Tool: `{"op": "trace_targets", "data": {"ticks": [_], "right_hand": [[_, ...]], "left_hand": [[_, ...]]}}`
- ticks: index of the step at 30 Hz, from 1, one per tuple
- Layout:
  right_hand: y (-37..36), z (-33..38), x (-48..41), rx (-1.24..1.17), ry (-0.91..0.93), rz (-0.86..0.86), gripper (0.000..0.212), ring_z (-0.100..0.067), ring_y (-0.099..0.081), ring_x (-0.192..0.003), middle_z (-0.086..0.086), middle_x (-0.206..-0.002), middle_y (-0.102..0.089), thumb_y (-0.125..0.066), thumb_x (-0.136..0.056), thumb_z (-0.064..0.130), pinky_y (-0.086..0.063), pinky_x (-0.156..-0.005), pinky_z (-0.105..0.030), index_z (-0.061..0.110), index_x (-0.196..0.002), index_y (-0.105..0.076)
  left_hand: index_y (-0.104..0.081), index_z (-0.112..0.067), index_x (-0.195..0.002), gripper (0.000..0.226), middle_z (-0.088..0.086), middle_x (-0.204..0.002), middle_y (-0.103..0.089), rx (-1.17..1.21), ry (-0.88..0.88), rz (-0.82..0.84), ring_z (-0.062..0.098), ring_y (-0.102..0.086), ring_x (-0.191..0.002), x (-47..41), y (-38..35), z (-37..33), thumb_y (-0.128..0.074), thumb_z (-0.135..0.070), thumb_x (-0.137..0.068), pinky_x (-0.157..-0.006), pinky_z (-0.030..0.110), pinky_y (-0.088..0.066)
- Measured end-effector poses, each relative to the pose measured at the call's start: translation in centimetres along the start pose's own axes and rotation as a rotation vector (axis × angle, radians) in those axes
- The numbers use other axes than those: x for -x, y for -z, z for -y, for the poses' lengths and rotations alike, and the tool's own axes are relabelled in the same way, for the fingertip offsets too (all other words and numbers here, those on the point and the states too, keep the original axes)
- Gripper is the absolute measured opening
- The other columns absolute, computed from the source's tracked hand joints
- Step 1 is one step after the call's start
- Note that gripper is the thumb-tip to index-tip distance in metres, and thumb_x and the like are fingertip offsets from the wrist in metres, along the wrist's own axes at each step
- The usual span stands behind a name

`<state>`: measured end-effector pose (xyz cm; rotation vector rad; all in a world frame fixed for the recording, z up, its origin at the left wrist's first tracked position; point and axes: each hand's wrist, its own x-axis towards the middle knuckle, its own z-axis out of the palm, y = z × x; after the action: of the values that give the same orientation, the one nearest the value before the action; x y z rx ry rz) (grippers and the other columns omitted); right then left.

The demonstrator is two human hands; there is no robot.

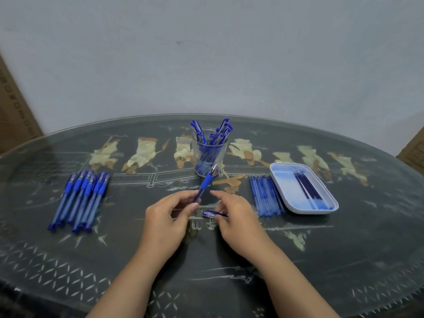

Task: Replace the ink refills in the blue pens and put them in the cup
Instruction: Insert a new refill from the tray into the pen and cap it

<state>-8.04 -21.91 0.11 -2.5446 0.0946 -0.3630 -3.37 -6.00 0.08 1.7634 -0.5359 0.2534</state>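
Note:
My left hand (167,216) grips an uncapped blue pen (206,181) by its lower barrel, tip pointing up and away toward the cup. My right hand (238,216) hovers just right of it, fingers curled over a blue pen cap (212,214) lying on the table; whether the fingers pinch the cap I cannot tell. A clear cup (210,154) at the back centre holds several capped blue pens. Several more blue pens (80,198) lie in a bunch at the left. A row of refills (266,196) lies right of my hands.
A white tray (321,208) at the right holds a few dark refills (307,187). The round dark table (68,260) has a glass top with inlaid figures. A wall stands close behind it, with cardboard boxes (13,106) at the far left and right edges.

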Motion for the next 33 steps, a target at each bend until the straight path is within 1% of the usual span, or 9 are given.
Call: {"op": "trace_targets", "data": {"ticks": [2, 4, 7, 10, 14, 16, 19, 26, 33], "right_hand": [[0.3, -0.3, 0.0, 0.086, -0.018, 0.064, 0.05, -0.017, -0.047, -0.111, 0.004, -0.109, -0.051, -0.055, -0.096, 0.016, -0.036, -0.103, -0.031, 0.026, -0.144, -0.045], [0.8, -0.5, 0.1, 0.129, -0.039, 0.118, 0.042, -0.02, -0.047, -0.112, 0.002, -0.108, -0.045, -0.052, -0.097, 0.019, -0.037, -0.103, -0.032, 0.026, -0.138, -0.053], [1.4, -0.3, 0.0, 0.077, -0.064, 0.09, 0.029, -0.014, -0.051, -0.103, 0.006, -0.102, -0.048, -0.057, -0.095, 0.019, -0.041, -0.095, -0.028, 0.025, -0.122, -0.065], [3.0, 0.2, -0.3, -0.316, -0.155, -0.138, 0.024, 0.002, -0.058, -0.078, 0.011, -0.085, -0.063, -0.067, -0.089, 0.007, -0.047, -0.077, -0.019, 0.027, -0.102, -0.067], [6.0, 1.6, -0.6, -1.148, -0.24, -0.34, 0.032, -0.011, -0.068, -0.079, 0.0, -0.085, -0.073, -0.072, -0.081, -0.002, -0.055, -0.071, -0.022, 0.019, -0.105, -0.071], [6.5, 2.1, -0.6, -1.265, -0.234, -0.394, 0.027, -0.017, -0.069, -0.08, -0.01, -0.09, -0.074, -0.072, -0.08, -0.002, -0.057, -0.073, -0.025, 0.013, -0.102, -0.072], [6.2, 2.5, -0.6, -1.231, -0.246, -0.437, 0.025, -0.023, -0.071, -0.085, -0.02, -0.098, -0.073, -0.072, -0.081, -0.003, -0.059, -0.078, -0.031, 0.008, -0.104, -0.072], [5.7, 2.8, -0.6, -1.094, -0.25, -0.402, 0.023, -0.023, -0.073, -0.088, -0.006, -0.089, -0.077, -0.075, -0.08, -0.001, -0.06, -0.081, -0.033, 0.013, -0.099, -0.074], [4.9, 3.1, -0.5, -0.824, -0.157, -0.377, 0.031, -0.022, -0.073, -0.084, -0.005, -0.08, -0.075, -0.078, -0.08, 0.007, -0.057, -0.087, -0.043, 0.03, -0.099, -0.071]], "left_hand": [[-0.068, -0.034, -0.111, 0.049, -0.009, -0.08, -0.072, 0.012, 0.009, 0.021, -0.003, -0.067, -0.083, 0.1, 0.1, -0.2, -0.071, 0.005, -0.081, -0.076, 0.006, -0.047], [-0.064, -0.035, -0.121, 0.056, -0.009, -0.085, -0.071, 0.03, 0.009, 0.056, 0.0, -0.068, -0.081, 0.2, 0.1, -0.4, -0.069, 0.006, -0.083, -0.078, 0.01, -0.049], [-0.06, -0.039, -0.125, 0.061, -0.011, -0.086, -0.071, 0.034, -0.008, 0.085, 0.003, -0.07, -0.08, 0.2, 0.2, -0.5, -0.066, 0.007, -0.085, -0.079, 0.015, -0.052], [-0.06, -0.041, -0.125, 0.062, -0.008, -0.085, -0.071, 0.008, -0.049, 0.092, 0.003, -0.07, -0.084, 0.2, 0.2, -0.2, -0.067, 0.006, -0.085, -0.078, 0.015, -0.052], [-0.061, -0.042, -0.127, 0.064, -0.007, -0.091, -0.071, -0.02, -0.104, 0.122, 0.002, -0.068, -0.088, 0.4, 0.0, 0.1, -0.068, 0.006, -0.085, -0.078, 0.013, -0.052], [-0.059, -0.043, -0.13, 0.065, -0.013, -0.093, -0.071, -0.073, -0.163, 0.139, 0.006, -0.068, -0.09, 0.4, 0.0, 0.4, -0.069, 0.004, -0.085, -0.078, 0.02, -0.054], [-0.055, -0.041, -0.134, 0.062, -0.017, -0.096, -0.068, -0.146, -0.261, 0.166, 0.006, -0.065, -0.089, 0.4, -0.1, 0.7, -0.068, -0.003, -0.086, -0.079, 0.025, -0.053], [-0.052, -0.042, -0.136, 0.063, -0.013, -0.089, -0.066, -0.184, -0.301, 0.204, 0.01, -0.061, -0.081, 0.4, -0.1, 0.7, -0.066, -0.004, -0.087, -0.075, 0.023, -0.05], [-0.06, -0.044, -0.124, 0.068, -0.015, -0.087, -0.07, -0.067, -0.184, 0.178, 0.001, -0.067, -0.085, 0.6, -0.3, 0.2, -0.071, 0.008, -0.081, -0.075, 0.006, -0.047]]}}
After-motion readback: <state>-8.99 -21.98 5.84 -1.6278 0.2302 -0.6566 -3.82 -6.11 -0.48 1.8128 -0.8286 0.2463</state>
